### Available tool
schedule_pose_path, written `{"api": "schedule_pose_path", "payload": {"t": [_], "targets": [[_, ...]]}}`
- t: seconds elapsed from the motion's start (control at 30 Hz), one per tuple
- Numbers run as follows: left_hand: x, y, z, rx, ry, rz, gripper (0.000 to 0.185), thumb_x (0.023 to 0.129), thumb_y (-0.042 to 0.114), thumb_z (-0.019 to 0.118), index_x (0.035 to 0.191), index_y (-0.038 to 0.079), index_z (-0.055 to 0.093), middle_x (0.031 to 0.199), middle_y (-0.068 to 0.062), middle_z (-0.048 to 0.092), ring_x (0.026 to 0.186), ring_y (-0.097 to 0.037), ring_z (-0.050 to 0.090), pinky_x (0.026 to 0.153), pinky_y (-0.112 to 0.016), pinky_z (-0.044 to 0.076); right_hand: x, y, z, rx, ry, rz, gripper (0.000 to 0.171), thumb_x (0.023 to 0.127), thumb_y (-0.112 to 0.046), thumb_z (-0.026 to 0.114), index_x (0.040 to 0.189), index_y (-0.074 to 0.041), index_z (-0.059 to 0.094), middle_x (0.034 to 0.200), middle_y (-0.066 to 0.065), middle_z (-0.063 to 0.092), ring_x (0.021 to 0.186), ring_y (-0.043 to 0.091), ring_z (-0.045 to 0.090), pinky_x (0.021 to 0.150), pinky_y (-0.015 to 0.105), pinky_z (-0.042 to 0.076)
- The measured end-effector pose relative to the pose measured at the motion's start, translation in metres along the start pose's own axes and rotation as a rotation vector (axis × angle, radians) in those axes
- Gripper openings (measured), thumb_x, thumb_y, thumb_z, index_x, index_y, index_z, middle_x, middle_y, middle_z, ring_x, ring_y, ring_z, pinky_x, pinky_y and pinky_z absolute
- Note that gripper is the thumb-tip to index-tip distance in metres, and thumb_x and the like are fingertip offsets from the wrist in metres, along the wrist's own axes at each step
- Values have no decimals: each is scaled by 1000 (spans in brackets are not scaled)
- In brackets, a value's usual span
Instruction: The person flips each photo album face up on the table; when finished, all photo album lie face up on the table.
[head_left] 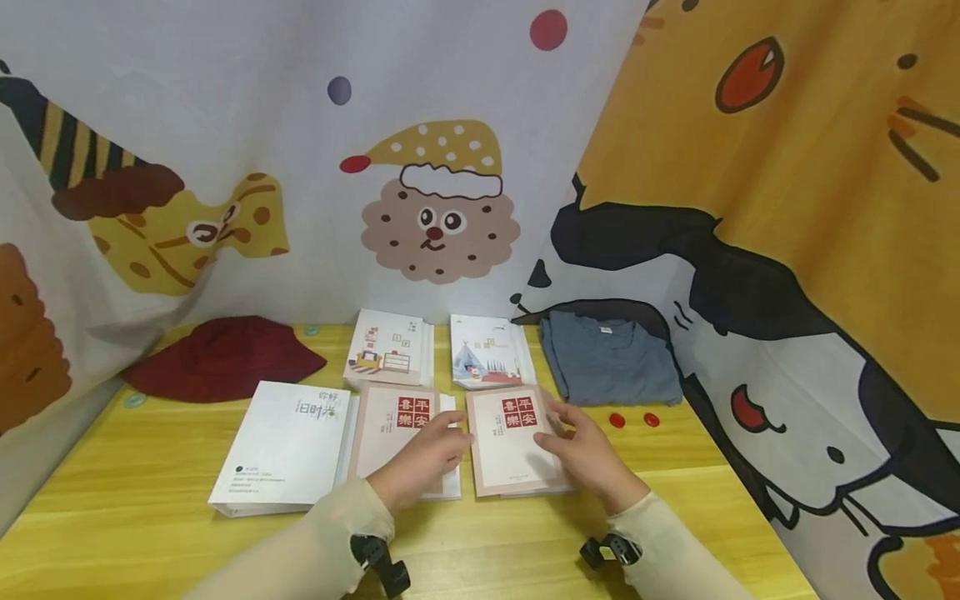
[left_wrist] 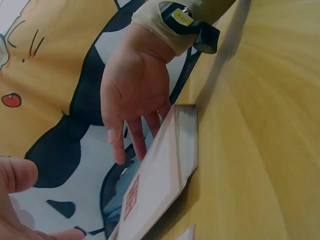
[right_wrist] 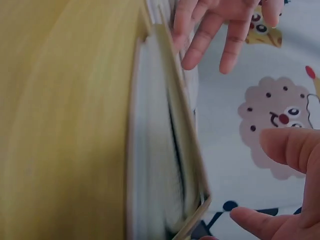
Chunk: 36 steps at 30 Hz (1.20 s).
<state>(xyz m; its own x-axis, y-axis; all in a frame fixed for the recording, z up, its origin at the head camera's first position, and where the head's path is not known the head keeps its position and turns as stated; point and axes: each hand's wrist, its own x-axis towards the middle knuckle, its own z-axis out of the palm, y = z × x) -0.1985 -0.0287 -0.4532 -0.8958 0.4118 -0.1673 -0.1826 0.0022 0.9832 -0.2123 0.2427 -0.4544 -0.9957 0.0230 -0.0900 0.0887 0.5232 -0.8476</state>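
Cartoon-printed cloth hangs behind a yellow wooden bench [head_left: 135,500] laid with books, a dark red hat [head_left: 223,357] and a folded blue-grey shirt [head_left: 607,358]. Near the front edge lies a beige book with red characters [head_left: 513,442]. The right hand [head_left: 588,454] rests on its right side, the left hand [head_left: 420,462] touches its left edge beside a matching book [head_left: 390,429]; both grips are loose, fingers straight.

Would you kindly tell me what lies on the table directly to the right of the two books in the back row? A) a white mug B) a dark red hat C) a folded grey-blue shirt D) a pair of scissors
C: the head view shows a folded grey-blue shirt beside the back-row book with the tent picture, at the table's right rear.
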Motion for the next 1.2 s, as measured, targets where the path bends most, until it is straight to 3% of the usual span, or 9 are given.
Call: {"api": "schedule_pose_path", "payload": {"t": [0.2, 0.37, 0.47, 0.63, 0.9, 1.03, 1.2], "targets": [[13, -4, 12, -160, -36, -102, 78, 100, 16, 52, 164, -5, 14, 153, -37, 41, 141, -54, 47, 115, -63, 43, 2, 8, -4, -10, -13, 6, 75, 93, -20, 80, 157, 0, 45, 160, 35, 39, 139, 52, 52, 113, 59, 47], [23, -7, 21, -234, 8, -133, 83, 94, 9, 52, 166, 0, 11, 145, -34, 49, 117, -41, 66, 103, -55, 55, 1, 6, -3, -4, -35, -3, 78, 92, -21, 82, 156, 1, 45, 160, 34, 39, 138, 53, 52, 111, 59, 49], [27, -9, 26, -218, 32, -131, 85, 91, 4, 53, 165, 0, 13, 150, -33, 44, 116, -37, 64, 102, -55, 55, 0, 4, -2, 4, -47, 1, 78, 92, -21, 82, 157, 0, 45, 161, 33, 39, 139, 53, 51, 111, 59, 49], [33, -11, 32, -217, 35, -124, 86, 89, 1, 54, 166, 0, 14, 164, -31, 25, 136, -43, 52, 113, -62, 45, -2, 2, 0, 19, -66, 3, 80, 92, -20, 82, 158, -1, 43, 162, 34, 36, 140, 54, 50, 110, 58, 50], [38, -10, 35, -171, 78, -116, 85, 86, -2, 55, 164, -2, 21, 159, -33, 32, 130, -41, 55, 108, -54, 52, 0, 4, 1, 24, -76, 2, 80, 92, -18, 83, 159, -1, 42, 162, 31, 37, 140, 52, 49, 110, 56, 50], [38, -9, 35, -144, 103, -126, 84, 87, 1, 56, 163, -4, 22, 165, -34, 23, 139, -47, 46, 114, -59, 45, 1, 5, 2, 26, -88, -5, 81, 92, -17, 82, 159, 0, 41, 164, 33, 33, 142, 53, 47, 112, 58, 48], [39, -7, 36, -126, 132, -118, 86, 84, 2, 57, 163, -5, 23, 169, -34, 14, 154, -52, 22, 125, -65, 23, 1, 5, 2, 29, -97, -13, 81, 92, -18, 82, 160, 0, 40, 165, 32, 32, 144, 53, 44, 115, 59, 45]]}}
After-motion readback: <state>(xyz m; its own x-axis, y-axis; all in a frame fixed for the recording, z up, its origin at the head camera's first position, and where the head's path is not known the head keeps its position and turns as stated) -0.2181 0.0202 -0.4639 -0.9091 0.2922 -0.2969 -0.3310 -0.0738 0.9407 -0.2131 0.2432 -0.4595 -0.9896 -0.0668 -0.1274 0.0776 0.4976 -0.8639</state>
